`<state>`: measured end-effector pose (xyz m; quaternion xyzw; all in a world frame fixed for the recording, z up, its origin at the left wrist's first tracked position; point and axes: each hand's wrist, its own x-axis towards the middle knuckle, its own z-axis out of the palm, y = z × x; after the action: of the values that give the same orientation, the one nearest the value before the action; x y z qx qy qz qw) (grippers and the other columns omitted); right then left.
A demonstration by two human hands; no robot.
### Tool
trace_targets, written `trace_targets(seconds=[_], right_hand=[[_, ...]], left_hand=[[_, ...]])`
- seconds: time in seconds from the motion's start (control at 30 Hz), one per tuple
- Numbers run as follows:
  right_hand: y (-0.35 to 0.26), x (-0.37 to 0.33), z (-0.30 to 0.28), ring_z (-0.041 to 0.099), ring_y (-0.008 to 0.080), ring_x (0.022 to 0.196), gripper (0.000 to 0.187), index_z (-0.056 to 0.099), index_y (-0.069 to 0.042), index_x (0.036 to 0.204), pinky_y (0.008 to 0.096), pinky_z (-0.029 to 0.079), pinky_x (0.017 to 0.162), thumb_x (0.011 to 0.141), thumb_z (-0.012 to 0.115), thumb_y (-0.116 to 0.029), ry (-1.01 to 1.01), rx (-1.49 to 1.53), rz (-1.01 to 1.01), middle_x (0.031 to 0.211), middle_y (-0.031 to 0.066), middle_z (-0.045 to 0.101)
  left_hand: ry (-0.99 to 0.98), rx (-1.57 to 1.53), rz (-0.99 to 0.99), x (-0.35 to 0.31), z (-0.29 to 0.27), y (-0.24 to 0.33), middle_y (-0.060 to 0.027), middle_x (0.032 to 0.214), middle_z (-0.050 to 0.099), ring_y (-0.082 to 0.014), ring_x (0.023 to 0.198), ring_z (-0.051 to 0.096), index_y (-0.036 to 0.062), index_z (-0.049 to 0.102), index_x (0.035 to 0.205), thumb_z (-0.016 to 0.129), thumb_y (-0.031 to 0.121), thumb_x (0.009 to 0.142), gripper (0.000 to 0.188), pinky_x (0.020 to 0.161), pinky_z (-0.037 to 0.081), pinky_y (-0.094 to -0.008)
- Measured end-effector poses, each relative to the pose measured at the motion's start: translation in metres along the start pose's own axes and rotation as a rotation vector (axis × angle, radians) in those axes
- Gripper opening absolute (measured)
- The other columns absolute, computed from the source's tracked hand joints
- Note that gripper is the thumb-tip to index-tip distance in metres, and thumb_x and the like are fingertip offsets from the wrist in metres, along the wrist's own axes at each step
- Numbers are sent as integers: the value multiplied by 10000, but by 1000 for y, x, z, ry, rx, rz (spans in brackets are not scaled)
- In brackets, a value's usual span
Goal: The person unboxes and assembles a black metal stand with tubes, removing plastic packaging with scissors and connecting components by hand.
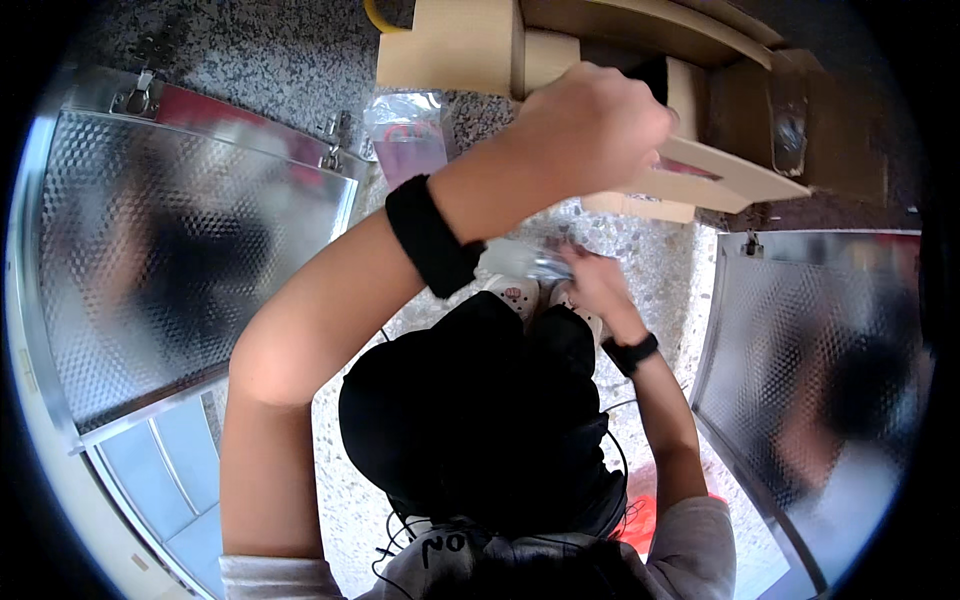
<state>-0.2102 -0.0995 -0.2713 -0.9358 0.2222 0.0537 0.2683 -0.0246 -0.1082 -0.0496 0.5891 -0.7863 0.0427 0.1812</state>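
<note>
My left hand point(600, 125) is closed with its knuckles up, at the near side of an open cardboard box point(740, 30). Its fingertips are hidden, beside the raised flap point(735, 178), so what they hold cannot be made out. Lower down and to the right, my right hand point(597, 287) is blurred but closed on a clear plastic bag point(525, 260) held above my shoes point(515, 295). What the bag contains is too blurred to tell. Each wrist wears a black band.
Another clear plastic bag point(408, 135) with a pinkish tint lies left of the box. Dimpled metal doors point(180, 250) with latches stand on the left, and a similar metal panel point(800, 370) on the right. A red bag point(638, 520) rests by my right elbow. Thin black cables hang around my legs.
</note>
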Motion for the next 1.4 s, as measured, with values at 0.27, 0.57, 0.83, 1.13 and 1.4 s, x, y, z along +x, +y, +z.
trace_targets(seconds=[0.27, 0.57, 0.83, 1.13, 1.4], right_hand=[[30, -206, -87, 560, 370, 743, 321, 529, -43, 920, 410, 453, 637, 610, 594, -93, 156, 113, 439, 849, 177, 578], [-102, -299, -243, 521, 173, 606, 371, 499, 23, 968, 278, 422, 545, 621, 628, 39, 328, 203, 598, 732, 149, 535], [-175, -257, -342, 538, 270, 613, 576, 537, -111, 1140, 336, 443, 576, 596, 555, 79, 604, -588, 574, 762, 118, 503], [-179, -205, -362, 573, 287, 698, 470, 595, -124, 1025, 362, 468, 623, 584, 548, 31, 357, -865, 466, 798, 103, 558], [-160, -116, -348, 620, 212, 624, 21, 627, -69, 619, 282, 477, 542, 617, 609, -59, 129, -1128, 245, 651, 91, 602]], left_hand=[[-146, -2, -107, 13, -11, 14, -157, 696, 594, -318, 696, 593, 63, 583, 897, 563, 242, 771, 220, 636, 477, -417], [-201, -7, -49, 2, -10, 32, -123, 665, 599, -289, 659, 597, 49, 562, 863, 568, 232, 778, 202, 588, 471, -397], [-112, -72, 8, -16, 0, 42, -129, 660, 567, -311, 657, 575, 29, 536, 789, 575, 186, 756, 165, 580, 452, -414], [-85, 28, 42, -54, 1, 44, -119, 717, 563, -263, 635, 594, 49, 526, 829, 524, 120, 737, 116, 539, 485, -346], [-41, 76, 54, -60, 7, 54, -95, 693, 569, -239, 634, 600, 67, 554, 824, 524, 90, 699, 130, 531, 489, -331]])
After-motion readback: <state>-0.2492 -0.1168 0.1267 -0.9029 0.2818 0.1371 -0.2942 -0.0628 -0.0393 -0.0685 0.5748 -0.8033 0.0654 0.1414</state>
